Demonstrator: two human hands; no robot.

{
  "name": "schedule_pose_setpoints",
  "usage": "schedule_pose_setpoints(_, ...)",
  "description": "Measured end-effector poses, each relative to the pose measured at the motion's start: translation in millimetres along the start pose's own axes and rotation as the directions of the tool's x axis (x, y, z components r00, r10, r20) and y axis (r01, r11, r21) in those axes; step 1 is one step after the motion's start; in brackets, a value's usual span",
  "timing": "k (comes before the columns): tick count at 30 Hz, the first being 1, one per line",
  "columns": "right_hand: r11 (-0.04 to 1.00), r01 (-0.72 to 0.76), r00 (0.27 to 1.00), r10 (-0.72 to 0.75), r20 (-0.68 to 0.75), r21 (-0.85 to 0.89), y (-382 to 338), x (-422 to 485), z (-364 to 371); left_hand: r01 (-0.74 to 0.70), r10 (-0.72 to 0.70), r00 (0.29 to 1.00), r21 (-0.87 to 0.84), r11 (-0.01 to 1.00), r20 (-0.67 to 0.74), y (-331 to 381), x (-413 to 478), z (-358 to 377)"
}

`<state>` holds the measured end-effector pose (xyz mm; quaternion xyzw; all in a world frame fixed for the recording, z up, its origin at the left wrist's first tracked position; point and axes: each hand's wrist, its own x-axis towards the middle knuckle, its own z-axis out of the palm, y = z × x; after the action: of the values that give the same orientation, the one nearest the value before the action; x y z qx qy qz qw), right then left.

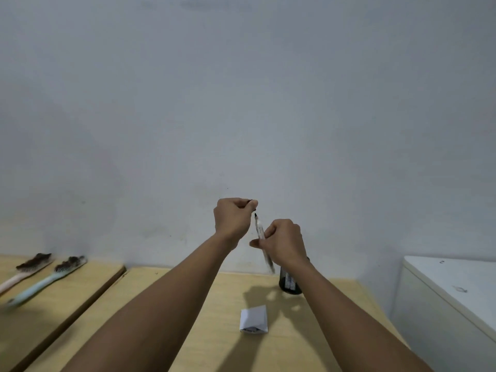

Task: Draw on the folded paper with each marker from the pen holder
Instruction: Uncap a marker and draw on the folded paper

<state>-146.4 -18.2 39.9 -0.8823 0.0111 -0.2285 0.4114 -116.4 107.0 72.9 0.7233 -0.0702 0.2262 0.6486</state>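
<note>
Right fingers (pixel 264 233): we see our right hand (pixel 284 244) gripping an uncapped marker (pixel 259 226), pale barrel, black tip up.
Left fingers (pixel 248 204): our left hand (pixel 233 217) pinches something dark, probably the cap (pixel 250 201).
Paper (pixel 254 319): white, folded, on the tabletop (pixel 214 304).
Pen holder (pixel 289 281): black mesh, behind the paper.

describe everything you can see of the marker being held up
The marker is slim, with a pale, whitish barrel bearing faint print and a dark tip that is uncapped and points up. It is tilted, its blurred lower end slanting down toward the black mesh pen holder. The right hand grips it mid-barrel, well above the table. The left hand, closed just above the tip, pinches something dark, probably the cap.
</note>
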Motion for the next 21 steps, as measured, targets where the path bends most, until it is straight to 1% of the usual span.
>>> schedule_pose_setpoints(2, 1.000, -0.022, 1.000, 0.022, 0.021, -0.005, 14, -6, 6, 0.018, -0.018, 1.000, 0.006, 1.000, 0.021, -16, 2, -7)
schedule_pose_setpoints(3, 0.999, -0.021, 0.999, 0.020, 0.038, 0.030, 22, -9, 10, 0.029, -0.030, 0.999, 0.041, 0.999, 0.039, -27, 1, -12)
schedule_pose_setpoints(6, 0.987, 0.013, 0.996, -0.027, 0.086, 0.159, 47, -20, 17, 0.042, -0.059, 0.996, 0.247, 0.968, 0.065, -71, -10, -26)
schedule_pose_setpoints(9, 0.980, 0.001, 0.991, -0.027, 0.131, 0.198, 65, -27, 22, 0.060, -0.106, 0.991, 0.434, 0.899, 0.083, -119, -26, -36)
schedule_pose_setpoints(12, 0.957, -0.068, 0.986, 0.023, 0.163, 0.280, 78, -33, 27, 0.036, -0.130, 0.984, 0.585, 0.810, 0.119, -157, -40, -44)
schedule_pose_setpoints(16, 0.941, -0.096, 0.984, 0.039, 0.177, 0.324, 94, -40, 32, 0.053, -0.180, 0.975, 0.651, 0.758, 0.129, -187, -54, -49)
schedule_pose_setpoints(18, 0.945, -0.084, 0.983, 0.027, 0.182, 0.317, 96, -40, 34, 0.045, -0.179, 0.975, 0.663, 0.747, 0.135, -195, -59, -49)
schedule_pose_setpoints(21, 0.933, -0.089, 0.979, 0.016, 0.204, 0.350, 96, -41, 37, 0.046, -0.198, 0.970, 0.691, 0.722, 0.142, -204, -64, -50)
